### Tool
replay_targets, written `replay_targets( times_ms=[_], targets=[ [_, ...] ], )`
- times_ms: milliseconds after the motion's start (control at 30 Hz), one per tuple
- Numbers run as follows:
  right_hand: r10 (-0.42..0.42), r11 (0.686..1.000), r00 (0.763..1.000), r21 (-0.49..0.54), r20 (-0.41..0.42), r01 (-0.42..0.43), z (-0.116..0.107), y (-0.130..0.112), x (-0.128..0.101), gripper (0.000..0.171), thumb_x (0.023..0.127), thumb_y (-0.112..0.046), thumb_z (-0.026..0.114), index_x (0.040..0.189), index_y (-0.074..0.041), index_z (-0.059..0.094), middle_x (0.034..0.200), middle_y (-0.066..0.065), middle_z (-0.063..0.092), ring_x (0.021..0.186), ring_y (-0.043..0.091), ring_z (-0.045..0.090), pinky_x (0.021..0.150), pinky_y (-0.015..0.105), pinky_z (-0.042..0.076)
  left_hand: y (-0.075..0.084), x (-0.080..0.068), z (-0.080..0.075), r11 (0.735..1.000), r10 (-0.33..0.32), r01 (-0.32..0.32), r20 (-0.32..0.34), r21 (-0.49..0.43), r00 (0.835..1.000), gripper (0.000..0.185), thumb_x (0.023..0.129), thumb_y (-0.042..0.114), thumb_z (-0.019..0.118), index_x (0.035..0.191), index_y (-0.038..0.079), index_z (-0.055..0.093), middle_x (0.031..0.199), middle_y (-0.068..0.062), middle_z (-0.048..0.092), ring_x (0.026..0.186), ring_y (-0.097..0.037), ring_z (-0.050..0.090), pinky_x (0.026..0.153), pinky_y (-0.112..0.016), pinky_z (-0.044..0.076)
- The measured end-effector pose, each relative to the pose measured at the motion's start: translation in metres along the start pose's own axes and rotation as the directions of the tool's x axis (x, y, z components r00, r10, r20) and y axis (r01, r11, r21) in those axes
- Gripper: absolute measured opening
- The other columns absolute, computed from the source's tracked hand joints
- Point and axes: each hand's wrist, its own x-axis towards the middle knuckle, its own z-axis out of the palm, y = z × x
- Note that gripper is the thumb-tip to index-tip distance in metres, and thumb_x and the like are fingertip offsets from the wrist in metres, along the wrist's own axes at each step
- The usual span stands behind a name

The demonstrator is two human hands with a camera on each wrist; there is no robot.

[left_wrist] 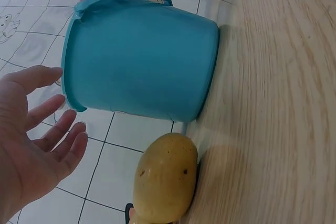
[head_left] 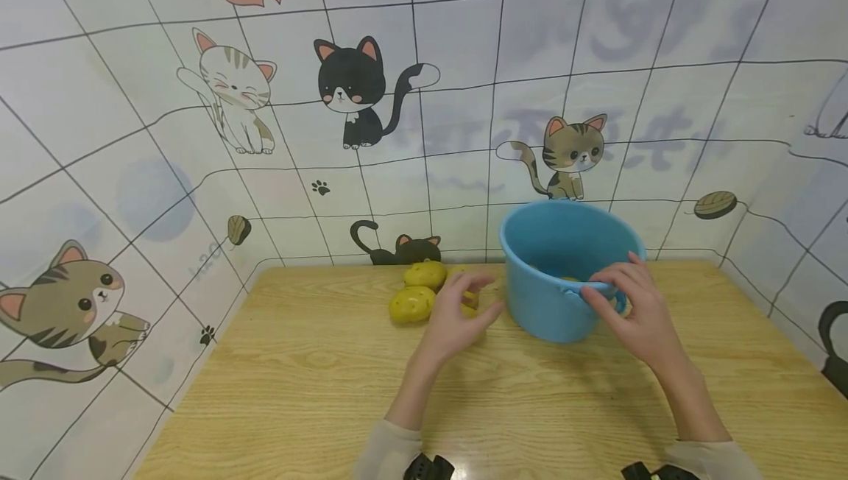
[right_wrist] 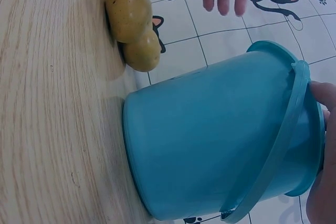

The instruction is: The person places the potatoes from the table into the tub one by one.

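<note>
Though the table runs off the frame, we see the bucket standing on it, our right hand gripping its rim; our left hand, fingers relaxed and empty, half hides one potato beside two others.

Upright blue plastic bucket w/ handle down, yellow potatoes just beside on wooden table.

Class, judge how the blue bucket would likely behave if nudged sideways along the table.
The blue bucket looks like thin plastic, so probably light. Its flat base on the smooth wooden table suggests sliding rather than rolling. The right hand at its rim may steady it.
</note>
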Motion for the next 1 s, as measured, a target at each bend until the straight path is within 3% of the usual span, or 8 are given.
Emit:
replay_targets(
  times_ms=[267,567,767,1000],
  targets=[
    [0.031,0.999,0.999,-0.012,0.018,-0.03,-0.001,-0.001,0.0,0.007,0.09,-0.01,0.075,0.09,-0.007,0.069,0.095,0.002,0.064,0.102,0.002,0.052,0.122,0.048,0.017,-0.005,-0.006,-0.009,0.999,-0.037,0.037,0.027,0.018,0.999,0.042,0.089,0.021,0.077,0.128,0.01,0.065,0.126,-0.004,0.059,0.113,-0.025,0.053,0.095,-0.051,0.052],
    [0.028,1.0,0.999,-0.006,0.017,-0.028,-0.001,0.0,-0.001,0.007,0.092,-0.012,0.074,0.09,-0.007,0.069,0.095,0.001,0.063,0.101,0.003,0.052,0.121,0.051,0.017,-0.015,-0.006,-0.018,0.996,-0.07,0.068,0.043,0.062,0.997,0.047,0.089,0.021,0.077,0.131,0.008,0.062,0.128,-0.006,0.058,0.114,-0.023,0.052,0.097,-0.049,0.049],
    [0.016,1.0,1.0,-0.009,0.007,-0.016,-0.001,0.0,-0.002,0.013,0.094,-0.017,0.073,0.09,-0.006,0.069,0.094,0.002,0.064,0.101,0.002,0.052,0.121,0.05,0.017,-0.023,-0.007,-0.022,0.996,-0.084,0.081,0.065,0.037,0.994,0.049,0.088,0.018,0.077,0.133,0.005,0.061,0.13,-0.008,0.057,0.12,-0.032,0.053,0.103,-0.052,0.046],
    [0.047,0.999,0.998,-0.014,0.028,-0.047,-0.002,-0.002,-0.001,0.006,0.089,-0.008,0.075,0.091,-0.008,0.069,0.096,0.002,0.064,0.102,0.002,0.052,0.122,0.049,0.016,-0.029,-0.01,-0.03,0.994,-0.111,0.109,0.079,0.029,0.991,0.051,0.088,0.021,0.078,0.133,0.005,0.06,0.132,-0.01,0.057,0.123,-0.038,0.05,0.105,-0.056,0.043]
  ],
)
